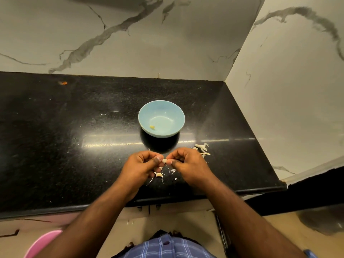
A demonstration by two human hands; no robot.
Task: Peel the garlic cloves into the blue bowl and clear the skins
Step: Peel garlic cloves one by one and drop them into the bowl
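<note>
Garlic clove (164,161) pinched between both hands (165,165), blue bowl (161,118) beyond, skins (202,150) right.

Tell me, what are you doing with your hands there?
A person is peeling garlic at a black counter. The left hand and right hand both pinch one small garlic clove between their fingertips, just in front of the blue bowl. The bowl holds only one small yellowish bit so far. Torn skins lie on the counter to the right, and another clove sits under the left hand.
</note>
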